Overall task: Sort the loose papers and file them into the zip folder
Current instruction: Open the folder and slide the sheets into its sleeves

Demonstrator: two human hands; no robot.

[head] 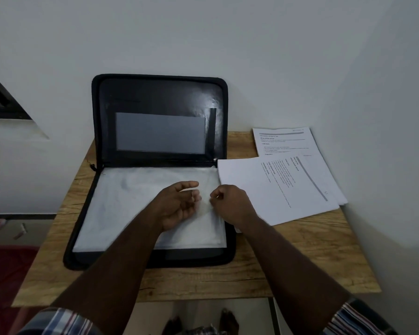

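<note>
Black zip folder [155, 97] lying open at centre frame on a wooden table [300, 257], lid propped upright against the pale wall [203, 32], base flat toward the lower edge. Grey see-through pocket [160, 132] across the inside of the lid. Clear plastic sleeves [121, 204] filling the base, milky white, a little crumpled.

Left hand [179, 204] over the middle of the sleeves, palm turned up and to the right, thumb stretched out, fingers loosely bent, gripping nothing that can be made out. Right hand [230, 204] just beside it at the right edge of the sleeves, fingers curled in tight, thumb and fingertips seemingly pinching the thin edge of a sleeve; grip too dim and small to call for certain. Both forearms reaching up from the bottom of the frame, striped cuffs [58, 320] at the lower corners.

Loose papers [271, 189] to the right of the folder on the table, well outside it: a fanned stack of printed sheets turned sideways, its left corner touching the folder's hinge end, and another printed sheet [283, 141] partly under it at upper right, nearer the wall.

Dark window frame [0, 97] at the left edge. Red cloth [7, 274] at lower left, below table level.
</note>
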